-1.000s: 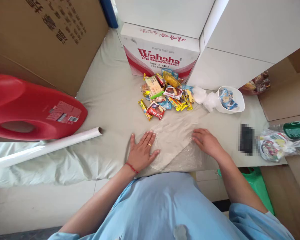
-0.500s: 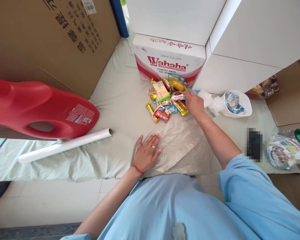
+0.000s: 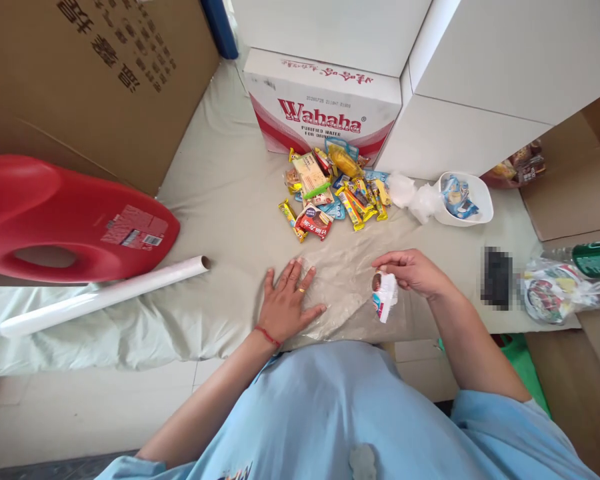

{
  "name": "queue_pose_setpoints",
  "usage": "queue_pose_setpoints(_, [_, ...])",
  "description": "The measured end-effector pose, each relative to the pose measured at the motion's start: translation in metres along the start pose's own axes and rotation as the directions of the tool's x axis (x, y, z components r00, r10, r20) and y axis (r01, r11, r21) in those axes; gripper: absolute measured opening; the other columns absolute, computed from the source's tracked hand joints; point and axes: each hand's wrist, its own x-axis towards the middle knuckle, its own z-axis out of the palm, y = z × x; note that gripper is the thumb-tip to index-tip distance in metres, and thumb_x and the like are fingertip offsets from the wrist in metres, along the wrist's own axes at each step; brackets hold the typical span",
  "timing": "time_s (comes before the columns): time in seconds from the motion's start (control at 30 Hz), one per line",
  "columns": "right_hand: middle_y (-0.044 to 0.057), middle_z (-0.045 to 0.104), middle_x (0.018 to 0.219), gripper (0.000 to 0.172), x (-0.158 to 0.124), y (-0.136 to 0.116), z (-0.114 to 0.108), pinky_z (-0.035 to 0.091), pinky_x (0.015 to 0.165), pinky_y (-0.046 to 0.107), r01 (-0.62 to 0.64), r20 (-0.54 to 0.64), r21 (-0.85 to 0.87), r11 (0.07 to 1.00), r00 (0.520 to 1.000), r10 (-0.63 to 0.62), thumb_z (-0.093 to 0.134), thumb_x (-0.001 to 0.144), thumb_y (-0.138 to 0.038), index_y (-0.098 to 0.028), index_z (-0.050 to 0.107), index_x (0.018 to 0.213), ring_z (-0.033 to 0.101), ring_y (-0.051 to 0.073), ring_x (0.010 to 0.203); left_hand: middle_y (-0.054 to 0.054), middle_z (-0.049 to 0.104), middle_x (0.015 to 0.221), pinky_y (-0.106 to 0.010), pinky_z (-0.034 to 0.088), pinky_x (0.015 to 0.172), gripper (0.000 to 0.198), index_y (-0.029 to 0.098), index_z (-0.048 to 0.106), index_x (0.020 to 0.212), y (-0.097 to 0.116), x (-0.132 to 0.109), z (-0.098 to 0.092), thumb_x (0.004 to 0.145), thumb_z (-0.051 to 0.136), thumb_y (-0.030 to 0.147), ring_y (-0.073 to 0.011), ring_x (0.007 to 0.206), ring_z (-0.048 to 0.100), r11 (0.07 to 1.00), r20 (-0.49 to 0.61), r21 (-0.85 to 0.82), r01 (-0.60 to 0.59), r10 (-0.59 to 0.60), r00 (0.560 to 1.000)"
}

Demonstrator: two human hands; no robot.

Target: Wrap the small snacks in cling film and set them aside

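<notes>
Pale cloth covers the desk [image 3: 220, 193] I'm looking down on, with cardboard and white boxes crowding its far side. Farthest left lies a big red jug [image 3: 65, 220] on its side, and just beside it a white roll of film [image 3: 105, 297] stretches toward the middle. Next comes my left hand [image 3: 286, 303], spread wide and flat, pinning the near left corner of a clear plastic sheet [image 3: 347, 280] laid on the cloth. Beyond the sheet sits a heap of wrapped snacks [image 3: 333, 193] in front of a red and white water carton [image 3: 325, 107]. Over the sheet's right part my right hand [image 3: 413, 273] pinches a small white snack packet [image 3: 386, 297] between thumb and fingers, hanging clear of the plastic. Further right stand a white bowl [image 3: 473, 210] holding blue wrappers, then a bagged bundle [image 3: 550, 293] and a green bottle [image 3: 597, 259] at the edge. To my mind, doing this well means keeping the left palm firm so the thin film stays smooth, and lowering the packet near the sheet's middle, leaving film free on every side.
</notes>
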Motion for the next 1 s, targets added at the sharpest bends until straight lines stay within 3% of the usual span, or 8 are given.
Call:
queue_pose_setpoints(0.1, [0.004,0.071,0.073,0.038,0.015,0.014,0.016,0.043,0.052,0.026,-0.006,-0.203,-0.253,0.968,0.978,-0.046,0.065,0.086,-0.043,-0.016,0.076,0.109,0.056,0.014,0.055,-0.02,0.028,0.169,-0.066,0.006,0.126,0.09,0.02,0.035,0.162,0.001,0.001,0.0,0.091,0.054,0.071,-0.0371,0.156,0.03,1.0,0.011,0.008,0.008,-0.008,1.0])
queue_pose_setpoints(0.2, [0.013,0.075,0.115,0.038,0.024,0.021,0.022,0.056,0.08,0.036,0.066,-0.375,-0.519,0.852,0.878,-0.296,0.059,0.094,-0.04,-0.017,0.073,0.121,0.069,0.023,0.091,-0.019,0.03,0.169,-0.065,0.006,0.126,0.084,0.017,0.031,0.163,0.001,0.001,-0.001,0.097,0.045,0.067,-0.0353,0.156,0.031,1.0,0.017,0.011,0.017,-0.017,1.0])
queue_pose_setpoints(0.33, [0.014,0.061,0.144,0.05,0.018,0.027,0.027,0.049,0.107,0.048,0.343,-0.092,-0.709,0.615,0.82,-0.564,0.065,0.095,-0.047,-0.022,0.065,0.138,0.058,0.031,0.126,-0.016,0.029,0.17,-0.063,0.007,0.127,0.07,0.02,0.031,0.164,0.002,0.002,-0.001,0.104,0.037,0.056,-0.0328,0.157,0.03,0.999,0.029,0.011,0.036,-0.036,0.999])
queue_pose_setpoints(0.47, [0.013,0.061,0.143,0.054,0.009,0.042,0.031,0.037,0.118,0.058,0.397,0.081,-0.799,0.452,0.816,-0.573,0.074,0.09,-0.045,-0.023,0.065,0.138,0.036,0.039,0.146,-0.015,0.028,0.17,-0.069,0.004,0.125,0.067,0.023,0.033,0.163,0.005,0.004,0.0,0.103,0.038,0.054,-0.0344,0.156,0.031,0.996,0.039,0.022,0.088,-0.089,0.995])
queue_pose_setpoints(0.6, [0.013,0.059,0.144,0.058,-0.002,0.06,0.033,0.032,0.12,0.063,0.385,0.073,-0.826,0.412,0.798,-0.598,0.071,0.092,-0.045,-0.025,0.059,0.145,0.031,0.04,0.15,-0.015,0.029,0.17,-0.071,0.001,0.124,0.072,0.025,0.031,0.164,0.007,0.005,0.001,0.101,0.044,0.058,-0.0352,0.156,0.031,0.994,0.025,0.015,0.11,-0.111,0.994])
queue_pose_setpoints(0.8, [0.014,0.062,0.132,0.055,-0.02,0.056,0.028,0.039,0.117,0.062,0.39,-0.043,-0.782,0.485,0.743,-0.668,0.059,0.099,-0.043,-0.028,0.051,0.151,0.043,0.037,0.141,-0.016,0.031,0.169,-0.072,0.003,0.124,0.074,0.025,0.032,0.163,0.006,0.004,0.0,0.099,0.046,0.06,-0.0357,0.155,0.033,0.996,0.008,-0.008,0.094,-0.094,0.996])
queue_pose_setpoints(0.9, [0.014,0.06,0.136,0.057,-0.019,0.042,0.028,0.039,0.118,0.058,0.448,0.012,-0.759,0.472,0.735,-0.678,0.059,0.099,-0.046,-0.028,0.05,0.152,0.038,0.036,0.146,-0.017,0.032,0.168,-0.072,0.003,0.124,0.074,0.025,0.032,0.163,0.006,0.004,-0.001,0.099,0.047,0.06,-0.0361,0.155,0.033,0.996,0.012,-0.008,0.09,-0.09,0.996])
queue_pose_setpoints(1.0, [0.013,0.06,0.137,0.053,-0.004,0.035,0.036,0.033,0.121,0.06,0.455,0.123,-0.784,0.422,0.78,-0.614,0.061,0.098,-0.042,-0.027,0.054,0.149,0.035,0.036,0.149,-0.018,0.033,0.168,-0.072,0.004,0.124,0.075,0.024,0.033,0.163,0.005,0.005,-0.001,0.099,0.047,0.06,-0.0364,0.155,0.033,0.997,0.006,-0.008,0.083,-0.083,0.997])
